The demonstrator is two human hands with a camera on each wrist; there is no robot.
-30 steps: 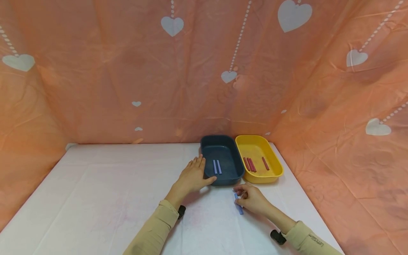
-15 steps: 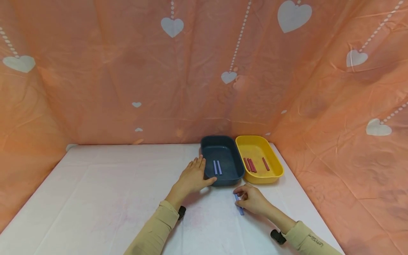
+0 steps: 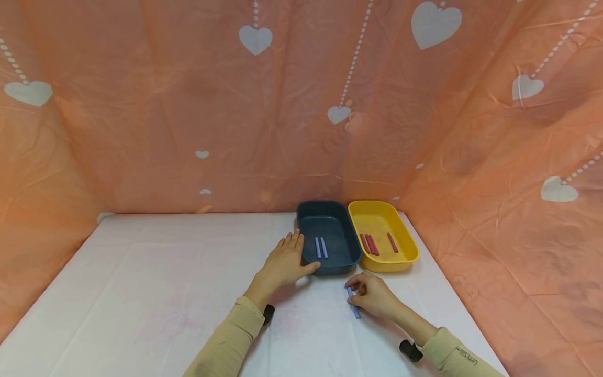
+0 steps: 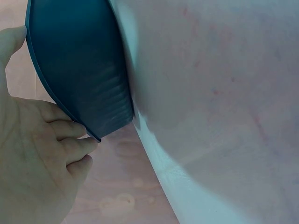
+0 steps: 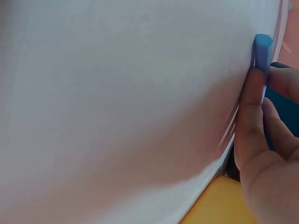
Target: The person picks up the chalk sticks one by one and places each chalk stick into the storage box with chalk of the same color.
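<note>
My right hand (image 3: 375, 296) pinches a blue chalk stick (image 3: 355, 312) between thumb and fingers, low over the white table in front of the two trays. In the right wrist view one end of the chalk (image 5: 263, 49) sticks out past the fingertips. My left hand (image 3: 283, 264) rests at the near left corner of a dark blue tray (image 3: 330, 213), fingers extended along its left side and thumb at the front rim. The left wrist view has the fingertips and thumb touching the tray's rim (image 4: 44, 84). Two lilac-blue chalk sticks (image 3: 321, 247) lie inside that tray.
A yellow tray (image 3: 377, 209) stands right beside the dark one, with several red chalk sticks (image 3: 371, 244) in it. Faint pink smudges mark the white tablecloth (image 3: 174, 293). Orange curtains with white hearts (image 3: 264, 131) rise behind and at both sides.
The fingers of my right hand have closed in slightly at the far end of the blue chalk stick. The left hand and both trays stay in place.
</note>
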